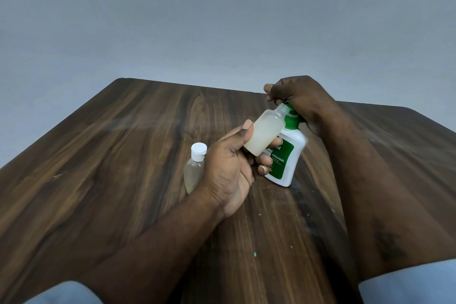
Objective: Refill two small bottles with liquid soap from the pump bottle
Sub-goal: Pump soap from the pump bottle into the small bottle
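Your left hand [229,173] nearest, fingers and thumb wrapped round uncapped small bottle [265,131], tilted, mouth right up at green pump spout. Capped small bottle [195,168] sits on table [111,180] just left of that hand. Behind: pump bottle [287,158], your right hand [303,101] curled over its pump head.

pale blue sleeves [407,284] on both arms, forearms [160,242] bare.

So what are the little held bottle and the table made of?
The small open bottle looks like frosted translucent plastic: pale liquid shows through. The table looks like dark wood or wood-look laminate, going by its grain and slight sheen.
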